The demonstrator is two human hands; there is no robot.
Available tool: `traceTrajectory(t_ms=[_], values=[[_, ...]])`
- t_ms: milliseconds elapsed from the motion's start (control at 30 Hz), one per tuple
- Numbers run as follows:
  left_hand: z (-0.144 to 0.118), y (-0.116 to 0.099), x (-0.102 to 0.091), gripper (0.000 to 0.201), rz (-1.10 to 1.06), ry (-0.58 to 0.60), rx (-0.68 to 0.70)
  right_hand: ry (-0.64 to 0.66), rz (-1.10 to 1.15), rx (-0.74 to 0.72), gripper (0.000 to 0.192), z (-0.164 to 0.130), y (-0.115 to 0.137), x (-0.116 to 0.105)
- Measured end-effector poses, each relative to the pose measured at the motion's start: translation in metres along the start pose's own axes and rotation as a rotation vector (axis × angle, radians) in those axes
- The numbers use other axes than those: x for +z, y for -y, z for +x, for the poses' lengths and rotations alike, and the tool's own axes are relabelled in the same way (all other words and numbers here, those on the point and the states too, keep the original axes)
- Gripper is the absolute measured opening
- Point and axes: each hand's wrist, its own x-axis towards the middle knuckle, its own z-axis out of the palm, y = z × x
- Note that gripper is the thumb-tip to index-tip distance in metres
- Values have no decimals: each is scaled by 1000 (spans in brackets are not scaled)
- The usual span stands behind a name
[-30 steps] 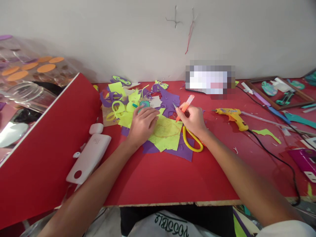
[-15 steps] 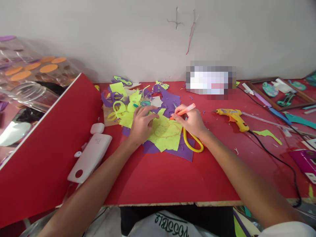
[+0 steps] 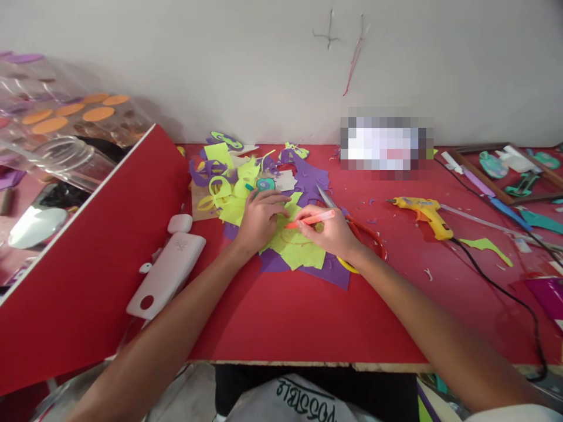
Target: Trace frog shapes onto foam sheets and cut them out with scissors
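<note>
right hand (image 3: pixel 332 233) shifted left | red table (image 3: pixel 308 316) | white wall (image 3: pixel 220 64)

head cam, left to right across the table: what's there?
Clear jar → white device → left hand → orange marker in right hand → yellow glue gun → wooden frame.

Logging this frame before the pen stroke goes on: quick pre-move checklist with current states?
1. Orange pen gripped in right hand: ok.
2. Left hand flat on yellow-green sheet, pinning it: ok.
3. Pen tip touching the sheet: cannot tell.
4. Drawn outline visible on the sheet: ok, faint.
5. Scissors lying right beside the right hand, crowding it: not ok.
6. Glue gun well apart from both hands: ok.
</note>
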Motion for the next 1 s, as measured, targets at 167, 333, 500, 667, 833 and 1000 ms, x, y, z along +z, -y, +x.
traceTrajectory(t_ms=[167,333,500,667,833,1000], values=[[0,-2,0,42,0,-2,-1,2,-24,10,12,0,-2,2],[1,-2,-1,42,1,3,6,18,-17,-14,14,0,-3,2],[1,-1,0,44,1,-2,9,8,-35,-15,14,1,-4,2],[1,0,0,43,4,1,13,42,-8,-27,16,0,-6,3],[0,0,0,44,5,8,12,47,4,-2,14,-1,-7,3],[-1,1,0,43,1,9,17,77,34,-32,17,-1,-6,4]])
